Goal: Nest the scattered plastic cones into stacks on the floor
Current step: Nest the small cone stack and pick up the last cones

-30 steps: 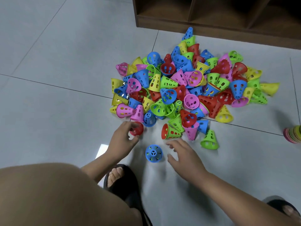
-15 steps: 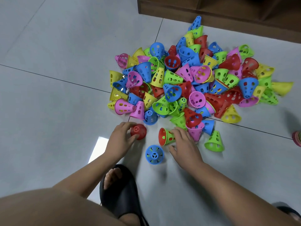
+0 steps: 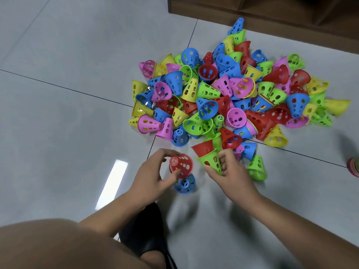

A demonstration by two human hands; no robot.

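Grey tiled floor [image 3: 68, 123] carries a heap of perforated plastic cones [image 3: 233, 94] in many colours, lying on the far side just before a brown wooden cabinet [image 3: 272, 12]. At the near edge, the left hand [image 3: 153, 177] has its fingers curled around a red perforated cone [image 3: 181, 165], held just over a blue perforated cone [image 3: 184, 184] standing on the floor. To its right, the right hand [image 3: 231, 171] has its fingers clamped on a green perforated cone [image 3: 210, 162].

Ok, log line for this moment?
left hand: holds red plastic cone above upright blue plastic cone | right hand: grips green plastic cone, inner red cone nested | cone pile: unsorted beyond hands
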